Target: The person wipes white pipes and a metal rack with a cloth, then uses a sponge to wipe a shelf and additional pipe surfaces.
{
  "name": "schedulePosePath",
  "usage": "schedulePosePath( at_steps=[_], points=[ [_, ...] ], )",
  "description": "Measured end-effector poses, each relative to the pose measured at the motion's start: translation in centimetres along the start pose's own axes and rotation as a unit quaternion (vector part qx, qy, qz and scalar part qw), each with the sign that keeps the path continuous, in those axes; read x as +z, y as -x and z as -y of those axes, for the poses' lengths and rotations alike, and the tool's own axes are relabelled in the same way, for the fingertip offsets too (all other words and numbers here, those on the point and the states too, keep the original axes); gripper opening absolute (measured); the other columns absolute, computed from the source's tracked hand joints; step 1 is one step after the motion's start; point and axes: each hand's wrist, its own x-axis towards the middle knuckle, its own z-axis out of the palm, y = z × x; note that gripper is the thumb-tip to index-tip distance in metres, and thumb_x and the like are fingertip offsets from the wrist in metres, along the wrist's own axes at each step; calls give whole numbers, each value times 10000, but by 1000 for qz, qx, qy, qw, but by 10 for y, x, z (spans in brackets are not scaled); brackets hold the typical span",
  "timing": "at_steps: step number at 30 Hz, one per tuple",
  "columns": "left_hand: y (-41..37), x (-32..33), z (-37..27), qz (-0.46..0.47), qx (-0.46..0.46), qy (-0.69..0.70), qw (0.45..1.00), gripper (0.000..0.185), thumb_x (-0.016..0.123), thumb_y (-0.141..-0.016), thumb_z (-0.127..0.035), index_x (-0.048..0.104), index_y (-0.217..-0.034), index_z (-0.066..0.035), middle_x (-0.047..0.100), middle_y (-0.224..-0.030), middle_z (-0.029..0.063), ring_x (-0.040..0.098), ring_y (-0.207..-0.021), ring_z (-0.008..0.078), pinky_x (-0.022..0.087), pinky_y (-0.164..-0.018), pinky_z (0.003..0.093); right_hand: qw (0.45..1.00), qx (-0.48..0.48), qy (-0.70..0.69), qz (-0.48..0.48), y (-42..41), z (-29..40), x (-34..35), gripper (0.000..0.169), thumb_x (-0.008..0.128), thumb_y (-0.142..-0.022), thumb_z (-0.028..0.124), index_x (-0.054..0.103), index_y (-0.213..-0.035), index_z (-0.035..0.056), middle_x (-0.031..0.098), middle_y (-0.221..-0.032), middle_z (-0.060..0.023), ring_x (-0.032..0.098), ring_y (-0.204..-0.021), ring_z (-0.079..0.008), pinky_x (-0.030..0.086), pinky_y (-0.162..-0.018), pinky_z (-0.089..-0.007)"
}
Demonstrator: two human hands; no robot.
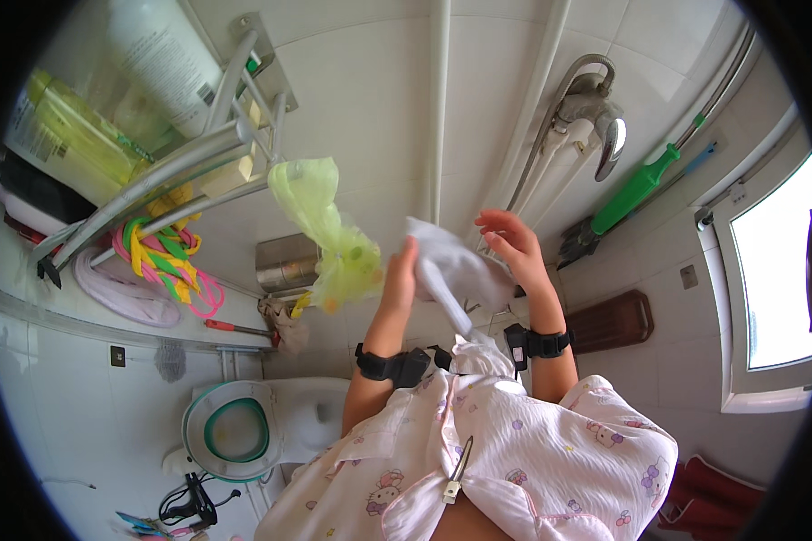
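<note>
My left hand (pixel 400 274) holds the left edge of a white cloth (pixel 457 260) between thumb and fingers. The cloth is blurred, perhaps a small garment, and a narrow strip of it hangs towards my chest. My right hand (pixel 516 247) is raised at the cloth's right side, its fingers curved and apart, with nothing visible between thumb and fingers. Left of my left hand hangs a sheer yellow-green bag or net (pixel 335 237) with a few coloured spots; what is inside cannot be told. Both forearms wear black strapped devices.
A metal wall rack (pixel 169 162) carries bottles (pixel 166 64) at upper left, with colourful straps (pixel 155 257) hanging below. A toilet (pixel 237 429) stands lower left. A shower mixer tap (pixel 585 115), a green-handled brush (pixel 633 193) and a window (pixel 775 264) are at right.
</note>
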Motion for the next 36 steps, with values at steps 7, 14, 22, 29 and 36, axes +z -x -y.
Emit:
schedulePosePath(
  at_steps=[7,14,22,29,36],
  points=[
    [-33,26,-27,-217,207,77,951,537,492,-935,-393,429,-1256,33,510,-1211,103,491,-1104,199,365,-959,329,999,3,9,-30,-1,-5,-62,249,549,-904,113,572,-1132,15,626,-1064,-41,555,-949,-117,436,-833,-259],
    [-111,62,-63,-261,381,-258,849,457,417,-974,-258,409,-1237,117,333,-1339,284,357,-1220,359,271,-1025,420,998,5,6,-59,-5,5,-109,225,537,-910,122,586,-1102,14,635,-1034,-36,557,-936,-114,436,-820,-257],
    [-176,44,-128,-297,422,-544,662,548,342,-974,-371,432,-1259,88,411,-1322,291,368,-1201,442,226,-1040,482,999,-2,-4,53,-6,9,-98,196,546,-890,59,591,-1071,1,647,-971,-55,594,-880,-137,467,-776,-265],
    [-196,72,-204,-347,587,-399,613,550,325,-973,-382,488,-1165,107,475,-1235,297,414,-1130,441,236,-1006,510,985,-66,31,155,-32,34,-71,167,577,-854,50,624,-1004,-5,657,-932,-68,612,-864,-156,478,-776,-290],
    [-201,88,-234,-373,594,-362,614,589,379,-958,-396,430,-1260,107,405,-1338,270,362,-1222,396,202,-1063,450,986,-86,-4,144,-43,40,-81,174,576,-864,66,617,-1016,-8,661,-929,-87,625,-845,-163,486,-759,-295]
  ],
)
